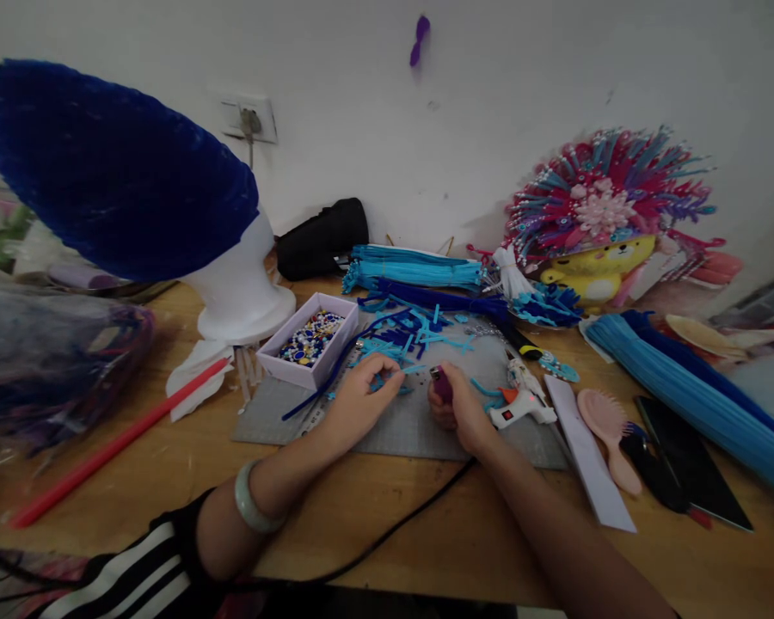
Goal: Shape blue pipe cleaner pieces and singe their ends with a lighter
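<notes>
In the middle of the head view, my left hand (pixel 365 397) pinches a short light-blue pipe cleaner (pixel 415 369) between thumb and fingertips; its free end points to the right. Just across from it, my right hand (pixel 463 404) is wrapped round a purple lighter (pixel 441 384), held upright with its metal top near that end. No flame can be seen. Both hands are above a grey cutting mat (pixel 400 440). Behind them lie cut blue and light-blue pipe cleaner pieces (pixel 419 327). A white glue gun (pixel 522 408) rests right of my right hand.
A box of beads (pixel 274 365) stands left of the mat. Farther left is a white foam head (pixel 238 288) under a dark-blue headpiece (pixel 116 172). A black cable (pixel 387 533) crosses the front. At right lie a pink brush (pixel 603 430) and blue pipe cleaner bundles (pixel 690 387).
</notes>
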Motion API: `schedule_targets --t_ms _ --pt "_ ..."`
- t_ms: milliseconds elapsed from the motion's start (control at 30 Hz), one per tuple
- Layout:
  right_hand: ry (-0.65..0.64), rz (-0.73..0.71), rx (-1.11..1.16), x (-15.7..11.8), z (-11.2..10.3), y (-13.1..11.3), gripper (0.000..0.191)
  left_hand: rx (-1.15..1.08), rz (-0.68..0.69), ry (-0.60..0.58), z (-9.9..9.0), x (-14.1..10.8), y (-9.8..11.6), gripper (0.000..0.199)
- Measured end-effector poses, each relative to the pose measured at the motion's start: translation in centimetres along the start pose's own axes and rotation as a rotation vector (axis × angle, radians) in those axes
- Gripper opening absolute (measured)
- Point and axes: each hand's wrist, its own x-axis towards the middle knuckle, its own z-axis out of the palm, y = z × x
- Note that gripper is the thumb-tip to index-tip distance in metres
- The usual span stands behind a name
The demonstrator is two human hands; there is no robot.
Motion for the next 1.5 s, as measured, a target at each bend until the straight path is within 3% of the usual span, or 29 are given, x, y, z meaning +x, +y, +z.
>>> schedule_targets --t_ms 100,167,300,367,533,700,967,1133,1233,1367,1500 --pt "0.064 -0.011 0.034 -0.5 -0.2 -0.8 0.054 0.149 0.093 0.008 -0.5 0.3 -0.3 0.014" --pt "0.18 -0.087 -0.078 -0.8 -0.8 -1.5 0.044 0.301 0.162 -0.016 -0.8 0.4 -0.4 0.013" --pt "0.54 -0.27 -0.674 -1.3 -2.7 -2.7 0.022 0.627 0.226 -0.092 -1.1 0.5 -0.6 0.015" --pt "0.613 -0.314 -1.002 -1.7 -3.6 -3.2 0.015 0.733 0.236 -0.124 -1.2 0.6 -0.8 0.018" --pt "0.645 -0.167 -1.409 -2.8 -4.8 -3.8 0.028 0.867 0.209 -0.175 -1.2 0.7 -1.0 0.019" --pt "0.626 -0.092 -1.525 -3.2 -4.6 -4.0 0.027 0.888 0.182 -0.184 -1.0 0.6 -0.8 0.022" --pt "0.583 0.02 -1.625 -2.9 -4.2 -3.6 0.027 0.814 0.19 -0.099 -1.1 0.3 -0.3 0.03" --pt "0.55 0.037 -1.584 -2.7 -4.2 -3.6 0.028 0.575 0.229 -0.118 -1.1 0.3 -0.3 0.028" --pt "0.582 -0.056 -1.407 -2.4 -3.9 -3.7 0.021 0.343 0.197 -0.134 -0.7 0.2 -0.4 0.025" --pt "0.586 -0.305 -0.72 -1.8 -2.8 -3.5 0.01 0.174 0.12 -0.202 -0.2 0.0 -0.3 0.021" --pt "0.266 -0.239 -0.056 -1.6 -1.0 -2.5 0.027 0.107 0.115 -0.238 0.0 -0.1 -0.1 0.023"
